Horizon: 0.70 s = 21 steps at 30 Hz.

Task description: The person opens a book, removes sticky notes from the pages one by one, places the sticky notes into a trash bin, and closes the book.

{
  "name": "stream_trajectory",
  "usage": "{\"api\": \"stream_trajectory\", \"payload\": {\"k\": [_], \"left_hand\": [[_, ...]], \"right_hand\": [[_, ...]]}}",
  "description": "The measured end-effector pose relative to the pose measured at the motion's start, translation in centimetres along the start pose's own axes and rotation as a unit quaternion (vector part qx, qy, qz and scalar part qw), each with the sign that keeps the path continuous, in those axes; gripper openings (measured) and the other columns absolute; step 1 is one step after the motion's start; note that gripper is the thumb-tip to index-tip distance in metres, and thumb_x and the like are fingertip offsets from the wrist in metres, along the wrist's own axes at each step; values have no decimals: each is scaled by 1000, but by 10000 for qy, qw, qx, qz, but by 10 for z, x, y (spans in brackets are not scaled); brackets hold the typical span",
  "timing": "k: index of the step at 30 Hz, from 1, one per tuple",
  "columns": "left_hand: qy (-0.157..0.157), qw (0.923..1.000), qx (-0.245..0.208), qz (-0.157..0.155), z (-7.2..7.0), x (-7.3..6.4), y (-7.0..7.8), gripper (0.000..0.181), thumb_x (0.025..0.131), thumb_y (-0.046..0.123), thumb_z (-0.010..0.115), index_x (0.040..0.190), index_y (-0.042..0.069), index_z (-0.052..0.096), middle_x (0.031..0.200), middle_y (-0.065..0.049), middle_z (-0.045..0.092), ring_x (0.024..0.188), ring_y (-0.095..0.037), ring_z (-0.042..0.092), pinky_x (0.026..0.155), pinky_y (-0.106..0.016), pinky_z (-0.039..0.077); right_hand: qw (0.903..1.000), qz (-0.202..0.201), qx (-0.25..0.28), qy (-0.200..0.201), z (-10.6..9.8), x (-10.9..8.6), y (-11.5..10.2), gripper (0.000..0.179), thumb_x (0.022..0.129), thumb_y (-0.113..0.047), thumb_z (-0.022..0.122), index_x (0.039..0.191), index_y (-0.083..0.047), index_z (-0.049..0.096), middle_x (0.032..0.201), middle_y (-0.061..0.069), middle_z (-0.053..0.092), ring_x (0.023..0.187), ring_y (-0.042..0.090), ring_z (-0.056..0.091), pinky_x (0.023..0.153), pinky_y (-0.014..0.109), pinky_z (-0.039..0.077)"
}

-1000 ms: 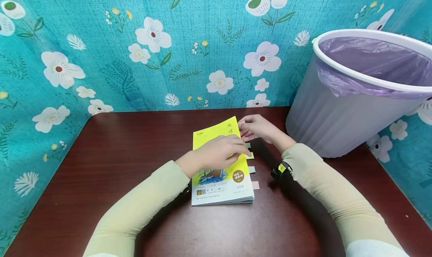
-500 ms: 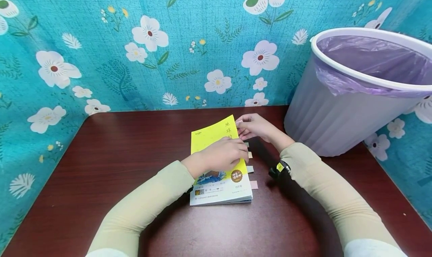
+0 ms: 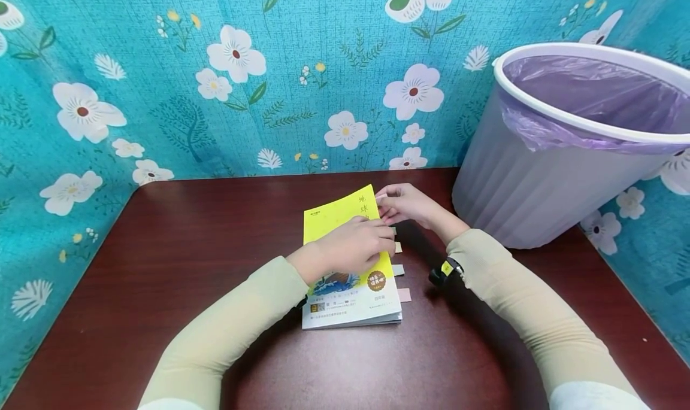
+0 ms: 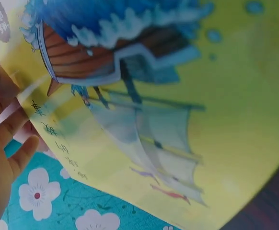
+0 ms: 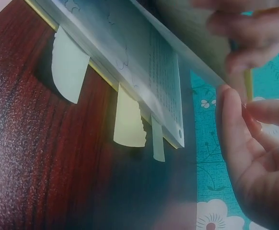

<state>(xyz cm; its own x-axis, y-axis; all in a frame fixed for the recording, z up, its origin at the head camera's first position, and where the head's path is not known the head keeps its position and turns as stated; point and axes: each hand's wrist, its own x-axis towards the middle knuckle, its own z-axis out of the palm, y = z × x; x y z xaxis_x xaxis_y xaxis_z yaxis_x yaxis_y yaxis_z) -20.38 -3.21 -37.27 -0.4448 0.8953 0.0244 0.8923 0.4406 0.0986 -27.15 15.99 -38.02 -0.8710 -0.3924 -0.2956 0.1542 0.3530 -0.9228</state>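
Note:
A yellow and white paperback book lies on the table, its upper right side raised. My left hand reaches across the cover, fingers curled over the right edge, gripping the lifted cover and pages. Beside the top right corner, my right hand pinches a small pale pink paper tab between thumb and finger, mostly hidden by the fingers. Paper tabs stick out lower along that side, among them a yellow tab and a pink one. The right wrist view shows printed pages under the raised part.
A grey trash bin with a purple liner stands at the back right. The dark red-brown table meets a blue floral cloth behind. A wrist camera sits on the right forearm.
The left hand's fingers have curled further over the book's right edge since the earliest frame. The right hand stays at the top corner; the whole view shifts slightly.

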Motion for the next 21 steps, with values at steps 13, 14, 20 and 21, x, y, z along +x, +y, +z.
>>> {"api": "stream_trajectory", "payload": {"k": [13,14,20,21], "left_hand": [[768,9966,-264,126,-13,-23,-9,22,91,10,66,111,17,73,117,3,67,112,-15,55,90,-35,46],[832,9961,-259,167,-15,-24,-10,22,90,10,66,110,17,73,116,2,67,111,-15,55,89,-35,46],[1185,9917,-321,383,-21,-37,-16,19,88,5,68,104,14,71,108,-1,64,103,-16,56,82,-32,46],[1252,9908,-339,399,-22,-39,-17,18,88,4,68,103,14,71,107,-1,64,102,-16,57,81,-32,46]], "right_hand": [[10000,-85,5,-46,1,2,4,29,107,-10,52,126,11,55,87,11,66,70,14,68,74,31,61],[10000,-72,8,-44,1,2,5,30,107,-10,52,127,11,55,87,11,66,69,14,68,73,30,61],[10000,35,-36,-37,0,1,9,31,106,-11,55,128,10,55,88,13,69,69,15,69,73,31,61],[10000,46,-50,-44,-1,1,11,30,105,-11,56,127,10,56,89,14,69,69,16,69,73,31,61]]}}
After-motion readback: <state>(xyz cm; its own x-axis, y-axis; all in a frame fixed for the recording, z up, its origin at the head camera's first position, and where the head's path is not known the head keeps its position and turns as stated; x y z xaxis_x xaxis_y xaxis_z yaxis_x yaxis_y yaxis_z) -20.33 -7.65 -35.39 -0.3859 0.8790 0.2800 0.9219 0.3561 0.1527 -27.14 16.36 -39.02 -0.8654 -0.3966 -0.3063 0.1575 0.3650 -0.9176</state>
